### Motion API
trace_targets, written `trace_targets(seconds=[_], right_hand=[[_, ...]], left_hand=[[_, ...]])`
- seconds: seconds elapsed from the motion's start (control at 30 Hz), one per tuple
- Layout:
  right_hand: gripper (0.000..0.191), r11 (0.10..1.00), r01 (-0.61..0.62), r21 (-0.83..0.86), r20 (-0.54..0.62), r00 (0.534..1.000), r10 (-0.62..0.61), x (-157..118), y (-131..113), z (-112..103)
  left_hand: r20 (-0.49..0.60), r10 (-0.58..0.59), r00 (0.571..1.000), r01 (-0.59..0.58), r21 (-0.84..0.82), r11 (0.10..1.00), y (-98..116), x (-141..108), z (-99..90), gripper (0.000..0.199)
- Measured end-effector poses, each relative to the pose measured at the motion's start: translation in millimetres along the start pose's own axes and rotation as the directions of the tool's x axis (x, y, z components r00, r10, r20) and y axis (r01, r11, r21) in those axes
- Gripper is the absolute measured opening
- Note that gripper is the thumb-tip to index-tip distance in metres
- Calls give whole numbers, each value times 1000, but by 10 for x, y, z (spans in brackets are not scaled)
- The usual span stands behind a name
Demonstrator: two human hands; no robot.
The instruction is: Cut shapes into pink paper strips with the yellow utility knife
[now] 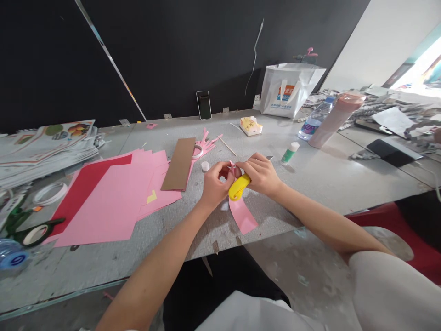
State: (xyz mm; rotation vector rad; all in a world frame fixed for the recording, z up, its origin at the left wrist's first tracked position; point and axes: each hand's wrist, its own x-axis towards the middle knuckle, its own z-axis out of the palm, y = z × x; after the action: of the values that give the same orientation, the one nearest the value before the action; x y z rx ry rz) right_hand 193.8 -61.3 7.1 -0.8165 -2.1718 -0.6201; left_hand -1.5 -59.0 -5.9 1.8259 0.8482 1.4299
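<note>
My left hand (217, 184) pinches the upper end of a pink paper strip (244, 216), which is curled into a small loop at the fingertips. The strip's lower end hangs down near the table's front edge. My right hand (262, 174) is closed around a yellow utility knife (239, 187), its handle end pointing toward me. Beyond the right knuckles a small silver tip shows, perhaps its blade. The right fingertips meet the left ones at the curled paper. A small white cap (205, 166) lies just past my left hand, and a green glue stick (290, 152) stands beyond my right.
Pink paper sheets (106, 202), a brown cardboard piece (179, 164) and green-handled scissors (24, 225) lie to the left. Behind are a propped phone (204, 105), a tissue pack (251, 126) and a white bag (289, 89). A bottle (315, 119) and pink tumbler (336, 120) stand right.
</note>
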Motion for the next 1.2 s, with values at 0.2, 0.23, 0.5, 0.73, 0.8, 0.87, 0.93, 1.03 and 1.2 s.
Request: trace_targets(seconds=[0.2,0.23,0.5,0.73,0.8,0.87,0.93,1.03,1.2], right_hand=[[13,1000,-22,-2,24,999,23,5,-13,-8],[14,1000,-23,-2,25,999,23,6,-15,-9],[15,984,-109,144,-73,990,120,36,-95,-14],[32,538,-614,577,236,756,610,118,-29,-80],[35,354,-666,657,364,691,625,136,36,-79],[38,208,-681,702,432,640,635,145,78,-72],[39,120,-675,728,475,623,622,151,90,-70],[37,88,-673,735,504,627,594,162,82,-79],[36,132,-687,714,503,635,586,175,84,-93]], left_hand=[[7,-17,1000,17,-46,999,40,6,-25,21],[5,-25,1000,25,-49,998,42,7,-27,24],[-9,-96,995,94,-96,991,7,28,-35,38],[-14,-138,990,136,-115,984,16,22,-54,39],[-3,-144,990,142,-124,982,29,19,-60,38],[9,-151,988,151,-144,978,43,18,-65,36],[22,-160,987,161,-166,973,59,19,-68,34],[31,-167,985,170,-180,969,79,24,-68,33],[27,-168,985,170,-189,967,82,37,-70,32]])
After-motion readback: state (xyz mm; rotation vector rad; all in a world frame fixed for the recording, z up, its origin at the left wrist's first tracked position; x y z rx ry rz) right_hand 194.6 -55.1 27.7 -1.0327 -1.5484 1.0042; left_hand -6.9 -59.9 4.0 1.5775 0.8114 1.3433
